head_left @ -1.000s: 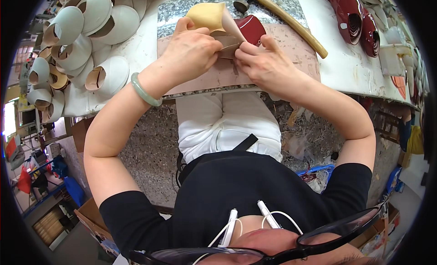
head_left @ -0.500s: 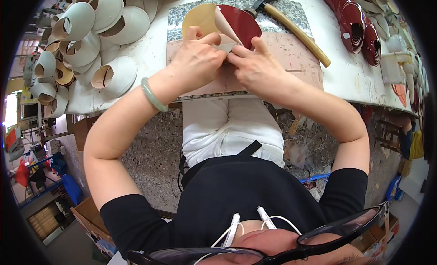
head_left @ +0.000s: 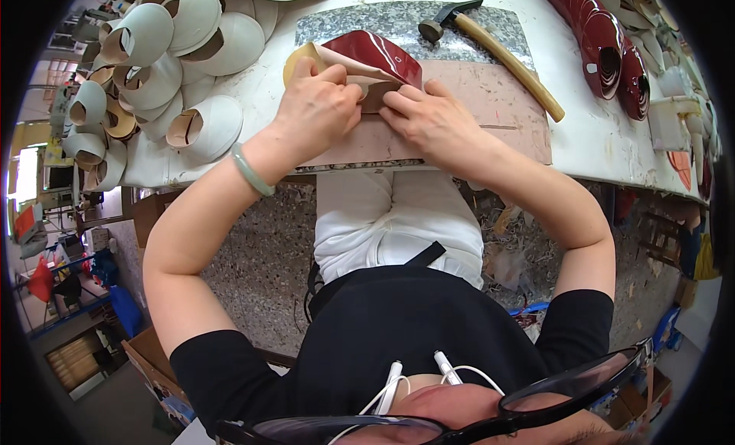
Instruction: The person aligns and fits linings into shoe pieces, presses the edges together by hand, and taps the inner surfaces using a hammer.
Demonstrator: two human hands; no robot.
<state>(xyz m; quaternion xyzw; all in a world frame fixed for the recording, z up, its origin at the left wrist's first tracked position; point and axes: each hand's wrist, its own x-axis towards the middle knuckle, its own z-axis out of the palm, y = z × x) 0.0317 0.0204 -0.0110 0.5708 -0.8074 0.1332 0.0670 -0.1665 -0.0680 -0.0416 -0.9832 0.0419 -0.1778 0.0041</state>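
Note:
A dark red glossy leather piece (head_left: 373, 53) with a pale and yellow-tan lining is bent up above the pinkish work board (head_left: 490, 101). My left hand (head_left: 320, 101) is closed on its left side, fingers curled round the lining. Opposite it, my right hand (head_left: 432, 120) pinches the near edge of the piece at the right, its fingertips partly hidden. A brownish strip of the lining shows between the two hands. Beyond the right hand lies a hammer (head_left: 505, 62) with a wooden handle, touched by neither hand.
Several white curved shoe-upper pieces (head_left: 207, 127) are heaped at the left of the white table (head_left: 268, 85). Rolled dark red glossy pieces (head_left: 597, 51) lie at the far right. A speckled grey slab (head_left: 337, 24) sits behind the board, and a white container (head_left: 674, 116) stands at the right edge.
The leather piece has moved left and nearer the board's front, and it stands more folded, with less of its yellow lining showing. Both hands remain on it.

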